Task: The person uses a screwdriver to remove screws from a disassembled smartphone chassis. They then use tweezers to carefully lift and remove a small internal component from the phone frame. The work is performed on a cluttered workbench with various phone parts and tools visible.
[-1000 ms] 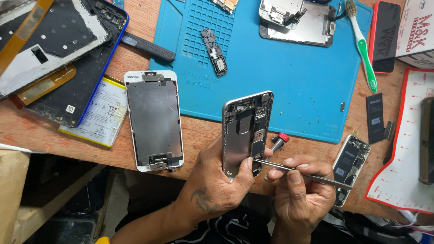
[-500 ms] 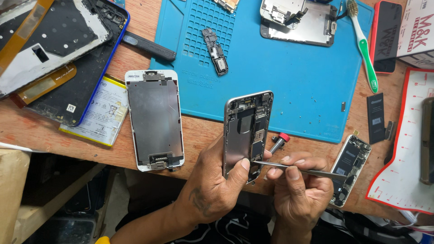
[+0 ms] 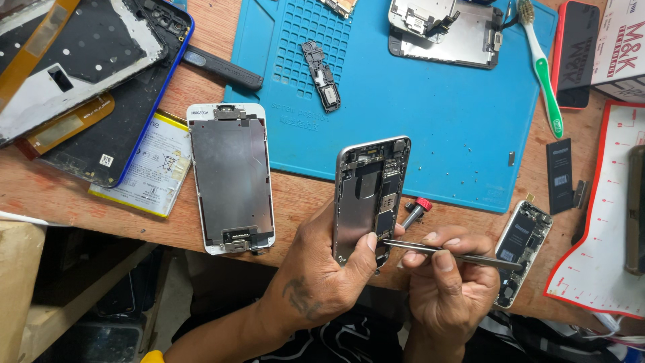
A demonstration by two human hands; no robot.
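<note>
The phone shell [image 3: 371, 198] is held upright over the near edge of the tabletop [image 3: 295, 191], clamped in the left hand [image 3: 322, 275], whose thumb is pressed against its lower right rim. The open back is turned to the camera, so the inner parts are seen. The tweezers [image 3: 450, 254] are pinched in the right hand [image 3: 447, 286], thumb and forefinger closed on them; the tips are laid against the shell's lower right corner, just beside the left thumb.

Compared with half a second ago, little is changed: the shell is kept at the same tilt and place, and the tweezers are held nearly level as before, their tips perhaps nudged a touch closer into the shell's lower edge. Against the picture a second ago, the tweezers are seen slightly lower at the tips.

A red-capped screwdriver [image 3: 416, 212] lies just behind the shell's right side. A screen assembly [image 3: 230, 178] lies face down to the left, unmoved, beside a yellow-edged battery [image 3: 151, 171]. A small circuit board [image 3: 523, 252] rests on the tabletop right of the right hand. The blue mat [image 3: 443, 121] lies beyond, with a green toothbrush [image 3: 544, 70] at its right edge.
</note>
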